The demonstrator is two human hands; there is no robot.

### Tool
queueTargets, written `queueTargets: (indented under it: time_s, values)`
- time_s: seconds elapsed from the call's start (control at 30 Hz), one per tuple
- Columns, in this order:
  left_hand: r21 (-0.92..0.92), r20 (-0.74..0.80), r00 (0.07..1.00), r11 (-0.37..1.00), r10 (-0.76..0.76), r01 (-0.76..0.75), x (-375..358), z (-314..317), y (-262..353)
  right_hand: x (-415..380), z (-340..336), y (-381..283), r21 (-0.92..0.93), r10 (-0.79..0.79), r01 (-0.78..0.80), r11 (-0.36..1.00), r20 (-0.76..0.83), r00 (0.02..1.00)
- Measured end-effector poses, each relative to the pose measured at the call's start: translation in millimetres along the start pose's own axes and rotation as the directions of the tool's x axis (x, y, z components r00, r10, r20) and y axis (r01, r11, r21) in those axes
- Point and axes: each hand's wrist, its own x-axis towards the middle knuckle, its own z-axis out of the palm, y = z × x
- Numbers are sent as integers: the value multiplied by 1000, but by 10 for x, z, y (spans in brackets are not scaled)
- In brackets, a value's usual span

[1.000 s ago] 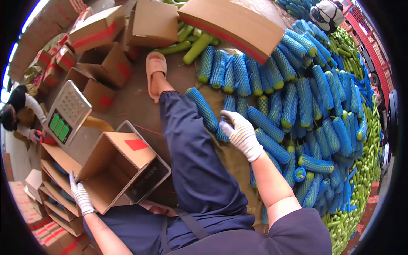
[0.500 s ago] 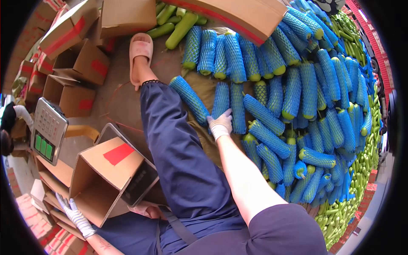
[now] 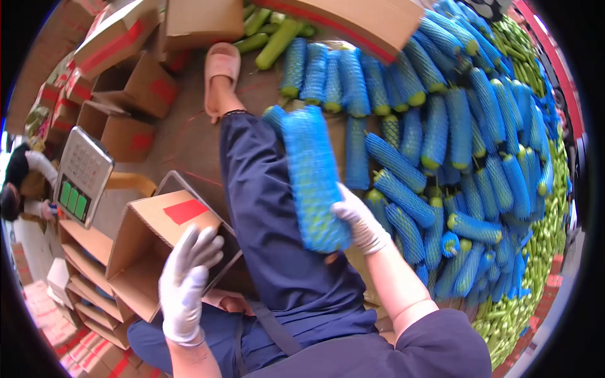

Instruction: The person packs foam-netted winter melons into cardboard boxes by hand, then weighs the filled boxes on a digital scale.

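My right hand [image 3: 360, 220], in a white glove, grips the side of a long green gourd in a blue foam net [image 3: 310, 179]. The gourd is lifted over my right leg, standing nearly lengthwise in view. My left hand [image 3: 188, 283], gloved too, is raised with its fingers apart and nothing in it. Just beyond it stands an open cardboard box [image 3: 148, 236] on its side, its mouth facing left and down, resting on a scale platform [image 3: 228, 242]. Another netted gourd [image 3: 273, 118] lies partly hidden behind my leg and the held one.
A pile of netted gourds [image 3: 435, 135] fills the right, with bare green gourds [image 3: 535, 271] beyond. The scale's display [image 3: 83, 176] stands left. Cardboard boxes [image 3: 135, 85] line the upper left, and a large box [image 3: 359, 25] tops the pile. Another person [image 3: 28, 179] is far left.
My right hand has lifted a netted gourd from the row and brought it over my leg. My left hand has left the box's lower edge and risen toward the right.
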Motion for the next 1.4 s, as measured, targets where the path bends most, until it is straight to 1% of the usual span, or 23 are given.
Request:
queueTargets:
  time_s: [0.07, 0.17, 0.2, 0.27, 0.3, 0.37, 0.4, 0.47, 0.53, 0.6, 0.7, 0.77, 0.87, 0.93, 1.03, 1.07, 1.1, 1.13, 1.17, 1.23, 1.27, 1.33, 1.4]
  values:
    - [-67, 64, 994, 995, 84, -80, 162, 410, -113, -141, 388, 57, -182, -233, 235, 955, 34, 972]
    - [-74, 268, 947, 977, -175, 202, 291, 468, -8, -528, 465, 14, 12, -149, 157, 988, 389, 909]
    - [-302, 366, 915, 909, -168, 288, 298, 391, -82, -650, 401, 40, 66, -182, 171, 983, 454, 873]
    - [-410, 255, 966, 900, -40, 146, 179, 375, -97, -1009, 90, -26, -318, -177, 201, 927, 103, 979]
    - [-424, 321, 947, 895, 11, 134, 151, 285, -96, -1119, -222, 66, -585, -306, 205, 785, -78, 949]
    - [-478, 441, 892, 867, 103, 137, 155, 9, -113, -1360, -1164, 382, -907, -509, -124, 403, -335, 793]
    - [-475, 435, 896, 869, 92, 141, 124, -58, -76, -1609, -1478, 459, -915, -557, -345, 211, -403, 727]
    - [-528, 484, 870, 823, 91, 208, 95, -283, -81, -1928, -2007, 719, -788, -448, -514, 339, -616, 648]
    - [-492, 463, 880, 857, 107, 155, 36, -533, -45, -1946, -2064, 907, -778, -327, -467, 420, -610, 722]
    - [-450, 272, 950, 893, 154, -16, -126, -642, -9, -1722, -2079, 1278, -830, -363, -484, 279, -558, 746]
    - [-354, 144, 963, 920, 228, -165, -186, -988, 70, -1117, -2079, 1591, -753, -316, -625, 205, -655, 686]
    - [-281, 88, 973, 943, 213, -181, -250, -1298, 176, -852, -1927, 1606, -510, -426, -858, 62, -791, 439]
    - [-171, -64, 975, 960, 215, -223, -356, -1565, 265, -715, -2174, 1671, -496, -386, -862, 102, -819, 425]
    - [-43, -139, 961, 968, 239, -247, -433, -1577, 320, -769, -2205, 1500, -564, -399, -825, -30, -751, 527]
    - [82, -208, 956, 978, 207, -194, -481, -1759, 319, -888, -2284, 1463, -691, -485, -722, -18, -626, 611]
    - [142, -241, 950, 975, 199, -168, -491, -1851, 315, -934, -2326, 1423, -722, -175, -546, 425, -657, 733]
    - [201, -241, 943, 962, 231, -184, -485, -2016, 271, -940, -2337, 1393, -479, 100, -370, 796, -499, 861]
    - [284, -321, 913, 945, 252, -161, -507, -2129, 250, -1010, -2207, 1350, -288, 181, -353, 890, -488, 854]
    - [340, -320, 912, 930, 256, -142, -486, -2275, 202, -1116, -2087, 1277, 29, 334, -349, 937, -367, 868]
    - [435, -277, 920, 890, 277, -136, -408, -2318, 108, -1367, -1855, 1215, 336, 399, -311, 889, -235, 886]
    - [541, -223, 935, 833, 277, -118, -354, -2275, 79, -1423, -1696, 1135, 275, 313, -282, 919, -78, 946]
    - [647, -194, 965, 763, 178, -10, -229, -2458, -60, -1334, -1354, 953, 245, 206, -204, 948, 17, 978]
    - [621, -130, 991, 782, 44, 47, -101, -2317, -185, -1261, -1279, 861, 277, 239, -233, 932, 13, 971]
